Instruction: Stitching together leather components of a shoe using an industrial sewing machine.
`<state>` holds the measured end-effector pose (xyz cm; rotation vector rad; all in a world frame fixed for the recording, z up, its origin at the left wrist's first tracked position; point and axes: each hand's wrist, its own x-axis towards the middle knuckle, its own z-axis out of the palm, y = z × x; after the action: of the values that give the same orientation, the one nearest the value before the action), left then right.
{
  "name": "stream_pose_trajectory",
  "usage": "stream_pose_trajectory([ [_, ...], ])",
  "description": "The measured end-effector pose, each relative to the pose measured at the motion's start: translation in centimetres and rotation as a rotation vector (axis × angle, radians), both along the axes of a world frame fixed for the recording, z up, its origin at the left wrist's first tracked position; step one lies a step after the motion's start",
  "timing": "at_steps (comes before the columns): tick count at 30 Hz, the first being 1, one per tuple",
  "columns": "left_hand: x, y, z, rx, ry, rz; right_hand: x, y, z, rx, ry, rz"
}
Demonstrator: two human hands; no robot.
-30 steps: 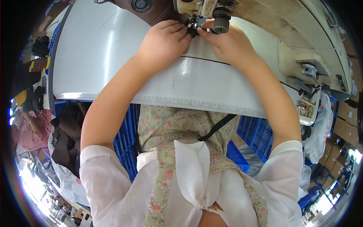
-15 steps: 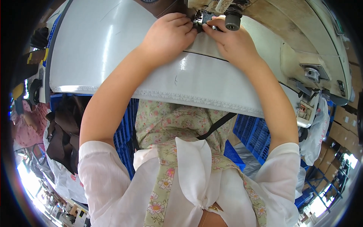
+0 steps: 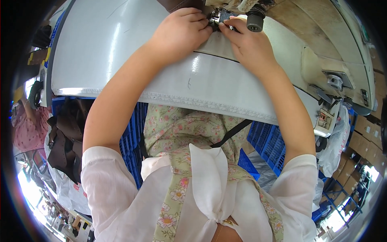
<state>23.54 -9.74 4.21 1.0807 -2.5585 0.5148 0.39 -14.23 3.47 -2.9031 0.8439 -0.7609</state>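
Observation:
At the top of the table, my left hand [image 3: 181, 36] has its fingers curled together on a brown leather-like piece [image 3: 180, 4], beside the metal presser foot [image 3: 215, 18] of a sewing machine [image 3: 294, 20]. Just right of the foot, my right hand [image 3: 254, 46] is closed, thumb and forefinger pinched against the edge of the work. What lies between those right fingertips is too small and covered to make out. Most of the brown piece runs beyond the upper edge of the view.
A white table [image 3: 92, 48] with a ruler strip [image 3: 181, 100] along its front edge lies under my forearms. Brown cut pieces [image 3: 66, 139] hang at the left over blue crates [image 3: 133, 141]. Another blue crate [image 3: 267, 145] sits below right. Cardboard boxes [image 3: 365, 135] are stacked far right.
The brown piece shows a different portion at the top, and its dark blue patch has gone out of view. My hands stay close to the presser foot, with only slight shifts.

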Motion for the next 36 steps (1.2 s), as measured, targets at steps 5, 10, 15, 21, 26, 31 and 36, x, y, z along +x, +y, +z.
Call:
stream_pose_trajectory([
  [5, 0.1, 0.0, 0.1, 0.031, 0.003, 0.004, 0.0, 0.2, 0.0, 0.029, 0.032, -0.035],
  [10, 0.1, -0.4, 0.0, 0.053, 0.012, 0.005, -0.1, 0.3, -0.4, 0.034, 0.039, -0.059],
  [15, 0.1, -0.7, -0.1, -0.010, 0.073, -0.039, -0.1, 0.2, -0.6, 0.017, 0.030, -0.051],
  [21, 0.3, -0.8, 1.0, 0.026, 0.092, -0.081, 0.3, 0.2, -0.4, 0.016, -0.095, 0.008],
  [26, 0.4, -1.2, 1.8, 0.039, 0.143, -0.135, 0.0, 0.2, 0.0, 0.073, -0.096, -0.014],
  [31, 0.4, -1.4, 2.0, 0.050, 0.201, -0.159, -0.1, -0.6, 0.0, 0.044, -0.119, 0.026],
  [36, 0.4, -1.5, 2.0, 0.067, 0.223, -0.164, -0.2, -0.9, -0.1, 0.022, -0.117, 0.041],
])
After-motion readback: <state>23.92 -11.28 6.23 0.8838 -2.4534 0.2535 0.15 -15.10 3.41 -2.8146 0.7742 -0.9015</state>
